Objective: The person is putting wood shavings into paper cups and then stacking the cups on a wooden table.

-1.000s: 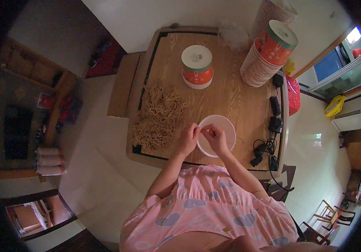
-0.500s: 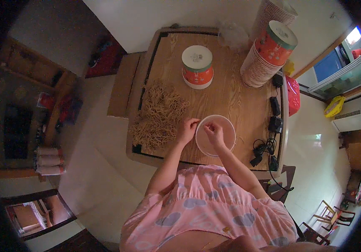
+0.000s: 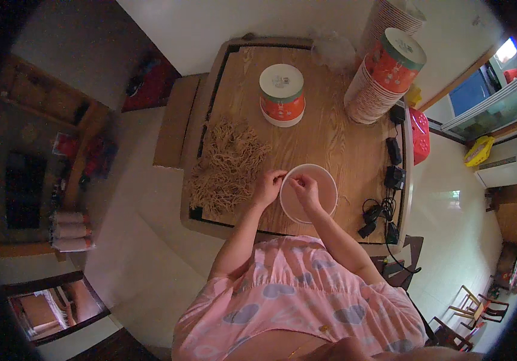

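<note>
An open paper bucket, pale inside, stands mouth up near the table's front edge. Outside its left rim is my left hand, its fingertips pinched against the wall. My right hand reaches over the opening, with thumb and finger pinched just inside that same side of the rim. What lies between the fingers of either hand is too small to make out. Left of the bucket lies a tangled heap of tan cords. Behind it an upturned orange and green paper bucket rests on another one.
A tall stack of nested paper buckets leans at the table's back right, beside a clear plastic bag. Black cables with adapters run along the right edge. A flattened cardboard piece is left of the table.
Both hands stay at the bucket's left rim. My right hand has shifted very slightly to the left; the cords and the other buckets stay where they were.
</note>
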The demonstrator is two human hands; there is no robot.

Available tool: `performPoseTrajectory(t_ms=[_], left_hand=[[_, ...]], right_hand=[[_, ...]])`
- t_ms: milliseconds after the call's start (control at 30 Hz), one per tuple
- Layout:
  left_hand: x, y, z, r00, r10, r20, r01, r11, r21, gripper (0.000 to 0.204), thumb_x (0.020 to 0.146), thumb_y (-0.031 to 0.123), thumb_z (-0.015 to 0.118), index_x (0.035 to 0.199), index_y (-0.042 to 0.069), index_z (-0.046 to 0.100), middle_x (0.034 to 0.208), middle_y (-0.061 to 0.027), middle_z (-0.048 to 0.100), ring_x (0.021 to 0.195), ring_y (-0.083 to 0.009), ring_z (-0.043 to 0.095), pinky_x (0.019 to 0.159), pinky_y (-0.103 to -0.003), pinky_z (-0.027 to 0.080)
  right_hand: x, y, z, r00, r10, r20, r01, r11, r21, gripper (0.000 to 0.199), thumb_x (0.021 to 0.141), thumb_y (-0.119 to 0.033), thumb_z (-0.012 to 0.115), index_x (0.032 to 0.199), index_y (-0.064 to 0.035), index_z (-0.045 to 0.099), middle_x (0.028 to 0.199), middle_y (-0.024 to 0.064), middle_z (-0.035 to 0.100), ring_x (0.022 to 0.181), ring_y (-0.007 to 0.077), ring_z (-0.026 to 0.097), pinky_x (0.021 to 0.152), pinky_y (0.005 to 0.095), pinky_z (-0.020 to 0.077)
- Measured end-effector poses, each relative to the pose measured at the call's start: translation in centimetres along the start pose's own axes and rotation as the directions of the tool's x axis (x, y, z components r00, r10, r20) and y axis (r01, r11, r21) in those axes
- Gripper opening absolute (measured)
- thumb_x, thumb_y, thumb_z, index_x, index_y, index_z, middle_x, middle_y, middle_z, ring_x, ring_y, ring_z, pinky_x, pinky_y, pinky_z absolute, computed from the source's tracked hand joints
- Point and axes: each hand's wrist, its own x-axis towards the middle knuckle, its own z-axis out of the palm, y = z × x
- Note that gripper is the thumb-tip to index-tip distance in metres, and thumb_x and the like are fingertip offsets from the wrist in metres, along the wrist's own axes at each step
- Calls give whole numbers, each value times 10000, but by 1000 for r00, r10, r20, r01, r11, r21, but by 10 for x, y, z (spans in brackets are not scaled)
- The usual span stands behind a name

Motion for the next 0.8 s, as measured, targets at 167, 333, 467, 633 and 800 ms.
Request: performPoseTrajectory(t_ms=[167,333,467,633,800], left_hand=[[0,3,-1,1000,-5,21,5,1000,-8,201,736,-6,501,910,18,597,865,-146,600,821,-280,573,718,-332,450],[-2,5,-1,998,-57,29,57,998,-6,214,740,4,493,926,32,595,891,-143,598,838,-283,570,730,-337,448],[-1,8,-3,997,-63,48,63,998,-11,218,739,7,492,930,35,595,900,-144,596,843,-285,568,735,-339,447],[-3,0,-2,998,-47,35,47,999,19,226,756,-15,499,957,34,590,920,-106,592,845,-210,564,720,-287,442],[-2,1,-1,998,-46,38,46,999,3,226,744,-8,500,942,44,594,900,-124,596,833,-248,570,716,-315,450]], right_hand=[[2,5,1,1000,9,-14,-9,1000,6,103,727,-108,618,772,-16,602,629,-15,525,570,54,445,498,206,367],[6,14,0,1000,27,-6,-27,998,-50,107,730,-112,616,770,-15,598,630,-18,525,573,50,446,498,203,366],[4,4,1,998,56,-3,-56,998,-13,105,733,-116,615,762,-18,593,625,-21,521,572,48,447,496,201,364],[1,-9,1,997,74,16,-73,994,-75,99,733,-115,615,757,-21,593,623,-19,519,571,47,447,496,201,362],[3,0,0,998,56,17,-55,997,-62,100,735,-110,613,767,-18,592,633,-17,527,578,48,456,506,201,371]])
